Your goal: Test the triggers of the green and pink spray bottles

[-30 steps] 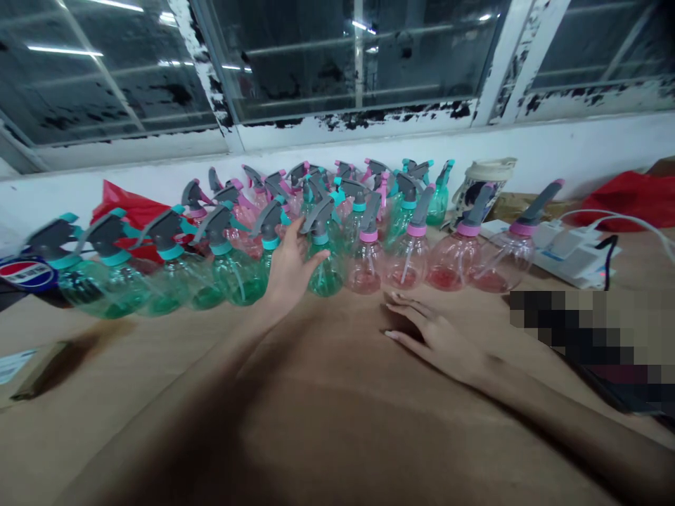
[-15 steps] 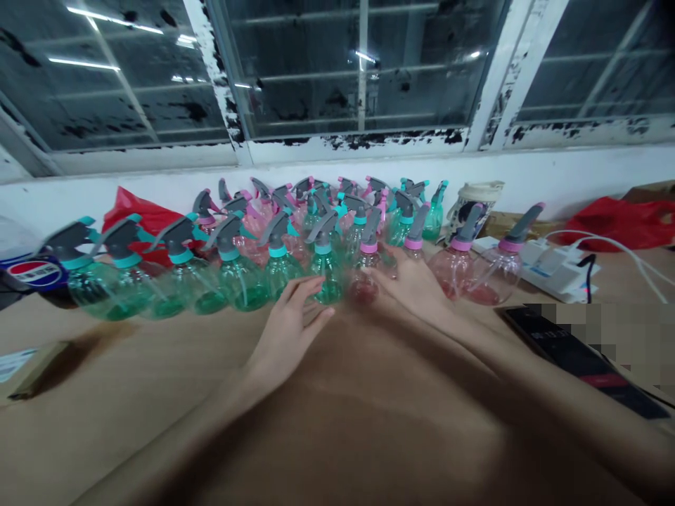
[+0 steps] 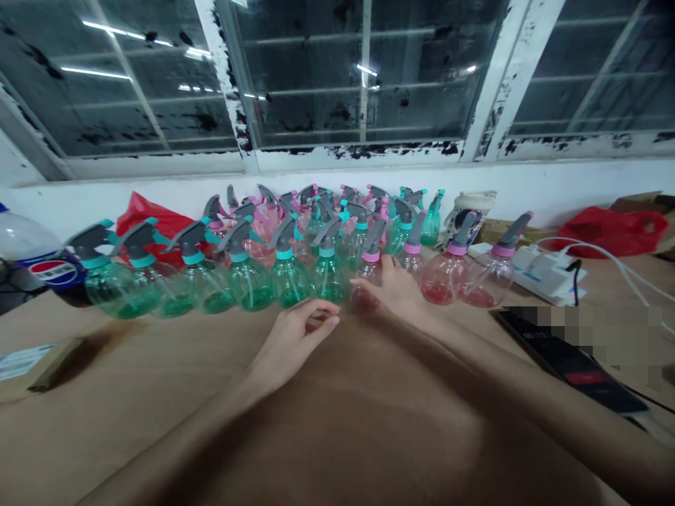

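My right hand point(image 3: 401, 292) is wrapped around the side of a pink-collared spray bottle point(image 3: 366, 299) with a grey trigger head, thumb in front and fingers partly hidden behind. The bottle stands upright in the front row. My left hand point(image 3: 301, 329) hovers over the table just before the green bottles, holding nothing, its fingers loosely curled and the thumb tip a little apart from them. Nearest to it are a green spray bottle point(image 3: 330, 277) and another green spray bottle point(image 3: 292, 281). More pink spray bottles point(image 3: 444, 277) stand right of my right hand.
Behind the front row, several more pink and green spray bottles point(image 3: 429, 225) crowd against the wall. A cola bottle point(image 3: 55, 270) and a small cardboard box point(image 3: 50, 365) are at left. At right lie a phone point(image 3: 569, 362), a power strip point(image 3: 548, 277), a paper cup point(image 3: 467, 214) and a red bag point(image 3: 612, 228).
My left hand has drawn back slightly from the green bottles and its fingers have curled closer to the thumb. My right hand has closed around the pink bottle's side. The view has shifted slightly.
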Tool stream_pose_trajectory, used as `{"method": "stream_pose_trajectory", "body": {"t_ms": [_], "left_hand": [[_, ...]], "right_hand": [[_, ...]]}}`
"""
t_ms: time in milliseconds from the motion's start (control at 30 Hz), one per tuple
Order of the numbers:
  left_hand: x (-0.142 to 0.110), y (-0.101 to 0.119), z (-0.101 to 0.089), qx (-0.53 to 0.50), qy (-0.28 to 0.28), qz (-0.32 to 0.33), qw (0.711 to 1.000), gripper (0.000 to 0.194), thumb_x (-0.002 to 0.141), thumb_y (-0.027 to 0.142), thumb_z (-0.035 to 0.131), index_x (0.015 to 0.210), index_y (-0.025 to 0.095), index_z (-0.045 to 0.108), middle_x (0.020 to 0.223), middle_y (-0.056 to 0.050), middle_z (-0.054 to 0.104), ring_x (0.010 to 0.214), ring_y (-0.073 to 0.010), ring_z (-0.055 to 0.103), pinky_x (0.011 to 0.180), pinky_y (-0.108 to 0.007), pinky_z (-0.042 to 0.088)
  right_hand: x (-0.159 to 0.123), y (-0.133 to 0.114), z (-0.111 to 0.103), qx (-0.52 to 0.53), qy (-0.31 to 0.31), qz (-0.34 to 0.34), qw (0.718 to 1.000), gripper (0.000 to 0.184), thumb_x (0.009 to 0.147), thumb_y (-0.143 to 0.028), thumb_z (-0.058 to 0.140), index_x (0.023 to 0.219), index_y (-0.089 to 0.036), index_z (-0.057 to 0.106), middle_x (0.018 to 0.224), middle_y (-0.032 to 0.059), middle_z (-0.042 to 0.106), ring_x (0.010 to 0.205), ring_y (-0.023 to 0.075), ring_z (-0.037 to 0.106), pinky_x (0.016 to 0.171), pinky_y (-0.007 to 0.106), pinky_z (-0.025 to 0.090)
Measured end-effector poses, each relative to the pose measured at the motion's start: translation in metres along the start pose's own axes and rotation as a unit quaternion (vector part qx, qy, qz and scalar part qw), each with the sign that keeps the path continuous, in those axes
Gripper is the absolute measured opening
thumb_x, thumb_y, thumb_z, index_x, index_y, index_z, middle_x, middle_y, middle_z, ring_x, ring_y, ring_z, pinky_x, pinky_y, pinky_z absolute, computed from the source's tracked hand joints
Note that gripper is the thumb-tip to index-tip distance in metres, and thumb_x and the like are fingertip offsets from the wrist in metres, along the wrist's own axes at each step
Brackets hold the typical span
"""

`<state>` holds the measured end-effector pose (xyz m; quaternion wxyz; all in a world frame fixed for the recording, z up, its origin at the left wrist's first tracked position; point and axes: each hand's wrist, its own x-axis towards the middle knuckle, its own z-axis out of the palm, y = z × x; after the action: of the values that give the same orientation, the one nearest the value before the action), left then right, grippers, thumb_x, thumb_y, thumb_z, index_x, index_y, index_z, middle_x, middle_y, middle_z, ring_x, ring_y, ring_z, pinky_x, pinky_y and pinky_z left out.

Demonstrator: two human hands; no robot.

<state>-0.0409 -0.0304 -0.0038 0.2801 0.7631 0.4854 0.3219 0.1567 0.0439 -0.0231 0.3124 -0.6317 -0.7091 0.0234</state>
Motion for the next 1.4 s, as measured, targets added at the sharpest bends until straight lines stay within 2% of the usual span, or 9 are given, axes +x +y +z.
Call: {"method": "stream_pose_trajectory", "body": {"t_ms": [167, 300, 467, 700, 800, 933, 1033, 1167, 1400], "left_hand": [[0.01, 0.002, 0.007, -0.048, 0.012, 0.009, 0.999, 0.022, 0.083, 0.036, 0.051, 0.1, 0.022, 0.056, 0.103, -0.005, 0.064, 0.095, -0.0195, 0.061, 0.084, -0.037, 0.048], [0.016, 0.016, 0.014, -0.063, 0.034, 0.042, 0.997, 0.038, 0.077, 0.036, 0.059, 0.111, 0.023, 0.05, 0.121, -0.008, 0.054, 0.108, -0.022, 0.054, 0.092, -0.04, 0.044], [0.017, 0.041, 0.021, -0.076, 0.008, 0.068, 0.995, 0.051, 0.074, 0.035, 0.062, 0.12, 0.025, 0.044, 0.119, -0.008, 0.056, 0.109, -0.0256, 0.054, 0.093, -0.045, 0.042], [0.003, 0.044, 0.023, -0.116, 0.014, 0.097, 0.988, 0.033, 0.079, 0.022, 0.054, 0.112, 0.023, 0.052, 0.119, -0.006, 0.056, 0.108, -0.0211, 0.054, 0.096, -0.039, 0.042], [-0.003, 0.037, 0.02, -0.131, 0.043, 0.08, 0.987, 0.039, 0.077, 0.015, 0.05, 0.115, 0.024, 0.051, 0.119, -0.005, 0.056, 0.103, -0.0189, 0.057, 0.095, -0.037, 0.043], [-0.005, 0.035, 0.017, -0.157, 0.03, 0.058, 0.985, 0.046, 0.073, 0.011, 0.049, 0.116, 0.027, 0.051, 0.118, -0.002, 0.057, 0.102, -0.0184, 0.058, 0.093, -0.036, 0.045], [0.001, 0.036, 0.014, -0.161, 0.011, 0.051, 0.986, 0.045, 0.07, 0.011, 0.05, 0.111, 0.029, 0.055, 0.113, 0.0, 0.061, 0.096, -0.0205, 0.061, 0.086, -0.037, 0.05], [0.014, 0.036, 0.012, -0.128, -0.007, 0.077, 0.989, 0.043, 0.066, 0.011, 0.05, 0.103, 0.031, 0.06, 0.101, 0.0, 0.066, 0.09, -0.0221, 0.062, 0.079, -0.037, 0.051], [0.031, 0.029, 0.015, -0.089, -0.017, 0.081, 0.993, 0.027, 0.064, 0.019, 0.048, 0.085, 0.025, 0.063, 0.063, 0.001, 0.061, 0.056, -0.0171, 0.056, 0.054, -0.03, 0.046]], "right_hand": [[-0.03, -0.007, -0.012, -0.049, -0.009, -0.013, 0.999, 0.06, 0.075, -0.064, 0.043, 0.104, -0.012, 0.045, 0.099, 0.0176, 0.057, 0.076, 0.0337, 0.062, 0.055, 0.042, 0.047], [-0.059, -0.014, -0.022, -0.057, 0.0, -0.059, 0.997, 0.049, 0.078, -0.059, 0.041, 0.097, -0.014, 0.047, 0.091, 0.0147, 0.058, 0.067, 0.0289, 0.062, 0.048, 0.037, 0.044], [-0.094, -0.032, -0.032, 0.002, -0.017, -0.094, 0.995, 0.061, 0.068, -0.072, 0.043, 0.094, -0.017, 0.05, 0.088, 0.0116, 0.059, 0.065, 0.0266, 0.062, 0.047, 0.036, 0.046], [-0.115, -0.048, -0.024, 0.081, -0.057, -0.106, 0.989, 0.086, 0.053, -0.078, 0.051, 0.109, -0.013, 0.048, 0.096, 0.0139, 0.056, 0.076, 0.0307, 0.061, 0.055, 0.043, 0.051], [-0.115, -0.04, -0.024, 0.129, -0.107, -0.134, 0.977, 0.083, 0.055, -0.073, 0.055, 0.113, -0.015, 0.046, 0.1, 0.0122, 0.055, 0.085, 0.0306, 0.06, 0.063, 0.045, 0.052], [-0.104, -0.007, -0.026, 0.216, -0.187, -0.166, 0.944, 0.057, 0.074, -0.057, 0.053, 0.117, -0.021, 0.043, 0.108, 0.0094, 0.056, 0.091, 0.0229, 0.06, 0.074, 0.038, 0.051], [-0.093, 0.025, -0.021, 0.225, -0.171, -0.104, 0.954, 0.043, 0.081, -0.05, 0.048, 0.114, -0.022, 0.045, 0.108, 0.0086, 0.059, 0.094, 0.0211, 0.06, 0.077, 0.037, 0.052], [-0.086, 0.054, -0.009, 0.148, -0.123, -0.134, 0.972, 0.035, 0.083, -0.044, 0.048, 0.114, -0.026, 0.048, 0.111, 0.005, 0.06, 0.102, 0.0224, 0.057, 0.088, 0.044, 0.046], [-0.093, 0.057, 0.008, 0.101, -0.143, -0.172, 0.969, 0.045, 0.086, -0.035, 0.044, 0.129, -0.024, 0.037, 0.127, 0.0087, 0.05, 0.118, 0.0235, 0.046, 0.096, 0.046, 0.04]]}}
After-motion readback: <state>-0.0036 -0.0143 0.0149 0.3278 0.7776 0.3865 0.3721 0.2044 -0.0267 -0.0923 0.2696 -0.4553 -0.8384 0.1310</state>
